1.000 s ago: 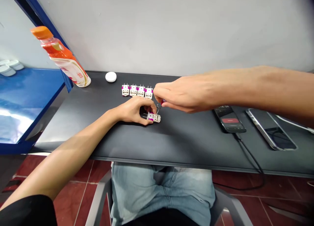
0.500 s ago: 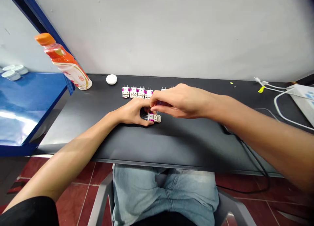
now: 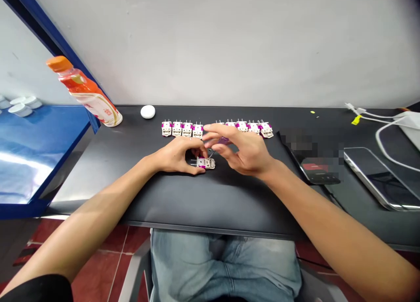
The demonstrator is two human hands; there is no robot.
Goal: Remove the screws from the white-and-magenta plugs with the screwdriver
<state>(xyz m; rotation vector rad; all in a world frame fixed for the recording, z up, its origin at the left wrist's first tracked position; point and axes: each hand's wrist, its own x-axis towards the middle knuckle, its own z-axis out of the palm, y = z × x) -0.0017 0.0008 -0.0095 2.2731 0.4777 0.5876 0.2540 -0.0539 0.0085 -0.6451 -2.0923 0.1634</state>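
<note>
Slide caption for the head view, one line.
Left hand steadies a white-and-purple part on the black table; right hand holds a purple-handled tool.

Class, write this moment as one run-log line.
left hand: pinching white-and-purple part | right hand: fingers at purple-handled tool, grip unclear | similar parts: lined up beyond hands

- And the right hand [image 3: 251, 151] opens its fingers around the purple handle [image 3: 224, 140]
- Forearm [image 3: 305, 197] drops lower, phones [image 3: 383, 177] reappear
- Now the farther row of pieces [image 3: 242, 126] shows
</note>
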